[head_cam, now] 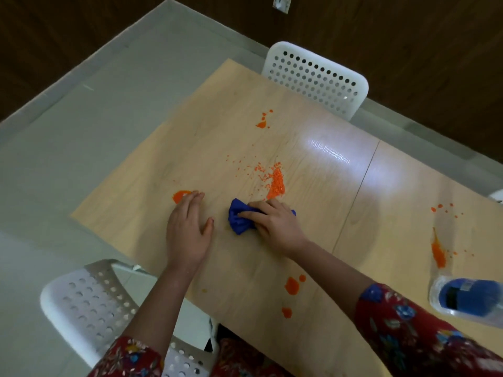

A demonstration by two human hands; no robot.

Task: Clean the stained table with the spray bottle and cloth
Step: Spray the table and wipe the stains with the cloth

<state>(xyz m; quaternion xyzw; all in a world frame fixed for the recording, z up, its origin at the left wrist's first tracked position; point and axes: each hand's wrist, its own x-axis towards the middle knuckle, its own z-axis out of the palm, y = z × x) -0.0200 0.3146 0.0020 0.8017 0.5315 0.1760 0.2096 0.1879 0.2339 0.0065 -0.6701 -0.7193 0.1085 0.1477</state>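
Observation:
A light wooden table (223, 137) carries several orange stains: a smear (180, 195) at the left, a grainy patch (276, 183) in the middle, blobs (292, 284) near the front edge, and streaks (438, 254) at the right. My right hand (275, 223) grips a bunched blue cloth (239, 217) and presses it on the table just below the grainy patch. My left hand (187, 229) lies flat on the wood, fingertips touching the left smear. A clear spray bottle with a blue label (468, 299) lies at the right edge.
One white perforated chair (315, 77) stands at the table's far side, another (92, 303) at the near left corner beside me. Grey floor lies to the left. A seam (359, 189) divides the tabletop.

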